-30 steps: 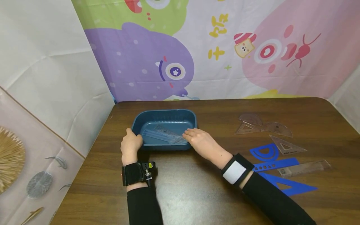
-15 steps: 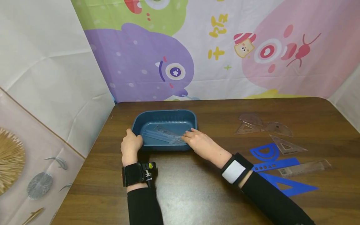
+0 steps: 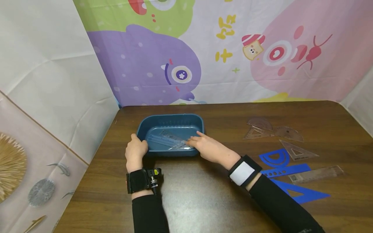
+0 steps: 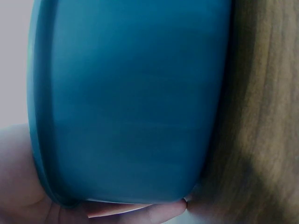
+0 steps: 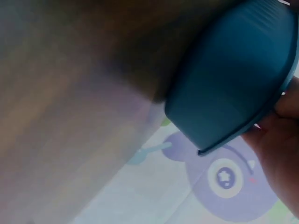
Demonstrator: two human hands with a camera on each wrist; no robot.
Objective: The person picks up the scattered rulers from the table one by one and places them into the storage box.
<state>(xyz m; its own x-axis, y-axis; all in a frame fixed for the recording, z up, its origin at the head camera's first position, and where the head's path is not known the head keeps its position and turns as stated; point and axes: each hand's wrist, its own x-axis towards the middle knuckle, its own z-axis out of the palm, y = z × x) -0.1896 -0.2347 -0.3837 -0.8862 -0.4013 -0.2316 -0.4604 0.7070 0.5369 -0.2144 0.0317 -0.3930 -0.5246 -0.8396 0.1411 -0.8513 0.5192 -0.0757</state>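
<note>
Head view: the left hand (image 3: 136, 150) grasps the blue basin (image 3: 172, 152) at its eight-o'clock corner. The right hand (image 3: 212, 149) reaches over the rim at four o'clock, fingers among the clear drawing tools (image 3: 163, 140) inside; whether it pinches one, I cannot tell. The basin sits toward eleven o'clock on the desk (image 3: 192, 194). Near four o'clock lie a blue protractor (image 3: 285, 157), blue ruler (image 3: 294, 168) and blue set square (image 3: 314, 195).
</note>
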